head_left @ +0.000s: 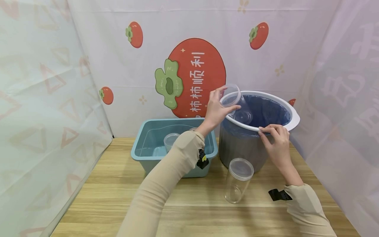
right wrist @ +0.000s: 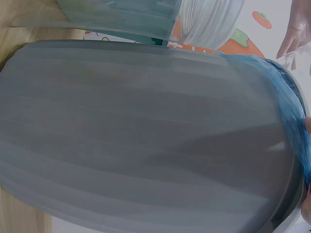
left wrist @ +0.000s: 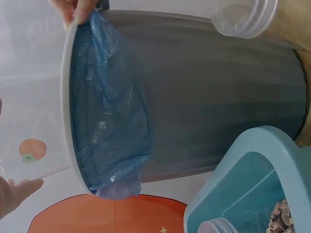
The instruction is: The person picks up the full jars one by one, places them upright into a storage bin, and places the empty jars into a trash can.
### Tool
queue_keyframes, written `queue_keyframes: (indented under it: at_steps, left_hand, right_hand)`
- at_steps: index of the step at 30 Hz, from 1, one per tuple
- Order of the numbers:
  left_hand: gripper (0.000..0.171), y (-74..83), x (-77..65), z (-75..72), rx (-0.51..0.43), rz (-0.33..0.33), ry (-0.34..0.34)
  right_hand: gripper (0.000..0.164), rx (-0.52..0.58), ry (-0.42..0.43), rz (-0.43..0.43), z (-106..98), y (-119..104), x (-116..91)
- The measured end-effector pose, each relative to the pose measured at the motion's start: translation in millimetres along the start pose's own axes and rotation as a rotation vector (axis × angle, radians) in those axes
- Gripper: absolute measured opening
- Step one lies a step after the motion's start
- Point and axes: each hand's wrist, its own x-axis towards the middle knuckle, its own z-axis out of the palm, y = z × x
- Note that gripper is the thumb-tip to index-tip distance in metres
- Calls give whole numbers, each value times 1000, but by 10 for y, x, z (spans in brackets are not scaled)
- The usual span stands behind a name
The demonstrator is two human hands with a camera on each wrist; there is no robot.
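My left hand (head_left: pixel 217 107) grips a clear plastic jar (head_left: pixel 243 112) near its rim, thumb on one side and fingers on the other. The jar is tilted, its base down inside the mouth of a grey bin (head_left: pixel 242 148) lined with a blue plastic bag (left wrist: pixel 109 107). On the near side of the bin, my right hand (head_left: pixel 276 141) pinches the white rim ring (head_left: pixel 293 122) between thumb and fingers. Only the thumb side of the left hand (left wrist: pixel 19 194) shows in the left wrist view. Right fingertips (right wrist: pixel 306 208) reach in at the edge of the right wrist view.
A second clear jar (head_left: pixel 238 181) with a whitish top stands on the wooden table (head_left: pixel 195 214) before the bin. Left of the bin is a teal basin (head_left: pixel 174 168) holding a clear jar (head_left: pixel 171 141) and some brown mottled pieces (left wrist: pixel 281 218). Printed cloth (head_left: pixel 112 56) hangs behind.
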Motion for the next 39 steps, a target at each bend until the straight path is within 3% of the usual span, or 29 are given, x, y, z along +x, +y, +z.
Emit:
queue_keyframes:
  at_steps: [16,21,24,34,39]
  left_hand:
    - [70,-97,-23,175,120,-39,-93]
    - [58,-152,-90,216,154,-87,-115]
    - [46,-210,-185,224,143,-88,-95]
    - [26,-255,-642,153,60,121,-11]
    - [24,-225,-891,119,-3,186,-15]
  right_hand:
    - [28,-3,-6,0,7,-12,0]
    - [28,4,-2,6,12,-11,1]
    - [28,7,-3,9,17,-10,0]
    - [28,9,15,12,17,-5,-3]
    - [27,12,20,7,16,1,1]
